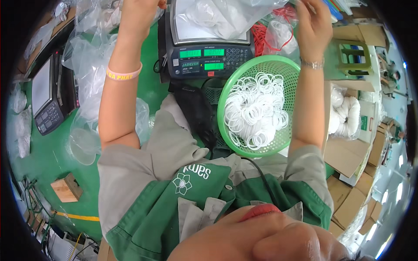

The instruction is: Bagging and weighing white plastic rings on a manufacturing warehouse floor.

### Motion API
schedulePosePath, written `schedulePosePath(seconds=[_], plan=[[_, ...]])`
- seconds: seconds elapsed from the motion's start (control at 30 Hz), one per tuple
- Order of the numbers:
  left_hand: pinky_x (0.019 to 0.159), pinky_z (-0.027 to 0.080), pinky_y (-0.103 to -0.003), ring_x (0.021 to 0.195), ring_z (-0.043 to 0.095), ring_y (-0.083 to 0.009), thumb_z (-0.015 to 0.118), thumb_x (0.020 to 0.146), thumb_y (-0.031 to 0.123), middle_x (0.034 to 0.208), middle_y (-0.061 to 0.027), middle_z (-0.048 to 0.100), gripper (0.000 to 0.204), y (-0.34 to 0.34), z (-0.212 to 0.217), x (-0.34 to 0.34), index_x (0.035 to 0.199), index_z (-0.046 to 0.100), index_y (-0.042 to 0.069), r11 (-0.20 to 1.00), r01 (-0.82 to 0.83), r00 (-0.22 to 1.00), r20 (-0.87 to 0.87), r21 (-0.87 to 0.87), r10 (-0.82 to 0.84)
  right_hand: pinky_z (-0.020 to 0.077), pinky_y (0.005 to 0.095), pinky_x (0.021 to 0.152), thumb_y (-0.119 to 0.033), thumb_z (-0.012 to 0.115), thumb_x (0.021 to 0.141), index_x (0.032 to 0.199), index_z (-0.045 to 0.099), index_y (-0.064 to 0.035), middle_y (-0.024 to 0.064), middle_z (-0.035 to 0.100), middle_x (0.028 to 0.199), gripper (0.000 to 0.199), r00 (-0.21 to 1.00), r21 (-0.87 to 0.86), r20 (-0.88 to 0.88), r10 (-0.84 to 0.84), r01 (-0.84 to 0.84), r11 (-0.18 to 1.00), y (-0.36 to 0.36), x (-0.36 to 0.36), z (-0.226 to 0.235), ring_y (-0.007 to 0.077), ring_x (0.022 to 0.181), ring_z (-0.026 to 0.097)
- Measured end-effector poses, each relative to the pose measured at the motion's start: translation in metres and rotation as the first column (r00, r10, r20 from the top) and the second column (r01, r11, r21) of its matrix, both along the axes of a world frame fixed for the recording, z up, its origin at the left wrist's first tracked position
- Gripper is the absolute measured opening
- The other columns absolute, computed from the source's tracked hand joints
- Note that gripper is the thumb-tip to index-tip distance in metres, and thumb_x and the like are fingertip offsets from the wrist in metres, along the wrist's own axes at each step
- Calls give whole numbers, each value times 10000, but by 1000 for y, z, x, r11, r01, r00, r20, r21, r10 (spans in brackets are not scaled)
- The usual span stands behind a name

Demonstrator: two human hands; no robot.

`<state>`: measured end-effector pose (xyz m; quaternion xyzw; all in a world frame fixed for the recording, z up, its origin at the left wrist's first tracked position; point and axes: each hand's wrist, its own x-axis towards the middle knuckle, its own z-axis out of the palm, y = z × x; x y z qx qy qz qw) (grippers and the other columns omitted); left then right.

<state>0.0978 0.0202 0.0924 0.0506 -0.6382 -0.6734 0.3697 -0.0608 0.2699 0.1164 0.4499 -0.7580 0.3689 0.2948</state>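
Observation:
At the top edge my left hand [143, 8] shows only in part; its fingers look curled in, and what they hold is out of the picture. My right hand [314, 24] pinches the edge of a clear plastic bag [248, 17] with white contents. The bag lies over the pan of a dark counting scale [209, 61] with lit green displays. Below my right hand, a green perforated basket [225, 130] holds a heap of thin white rings [254, 111]. Red strings [260, 39] and a small clear bag of white items [281, 37] lie between the scale and my right hand.
A second scale [48, 93] stands at the left beside loose clear plastic bags [87, 56]. To the right are a green plastic stool [353, 57], bagged white coils [346, 115] and cardboard boxes [346, 154]. A wooden block [66, 188] sits on the green floor at lower left.

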Motion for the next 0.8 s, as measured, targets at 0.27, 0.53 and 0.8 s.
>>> schedulePosePath(seconds=[0.27,0.53,0.8], plan=[[505,401,-182,575,427,-42,552,842,144,1318,-208,409,651,-7,-14,-8,1399,229,44,999,35,998,-45,-11,-36,257,494,1034,-361,838,520,1413,99,-36,308,275,1362,1204,757,802,383,-530,13,598,203,61,-270,428,1258,290],[516,404,-177,586,433,-41,544,844,132,1299,-203,429,640,2,-12,-7,1396,233,42,999,35,999,-33,2,-35,441,481,780,-294,634,732,1103,499,-71,170,587,1036,453,531,955,256,-808,-8,298,196,121,-260,328,942,570],[511,405,-175,580,430,-38,544,854,136,1283,-197,448,622,6,-12,-10,1392,246,40,999,33,999,-11,18,-33,452,316,594,-184,640,772,811,589,-19,117,616,756,177,715,746,410,-566,95,659,235,81,-199,220,616,576]])
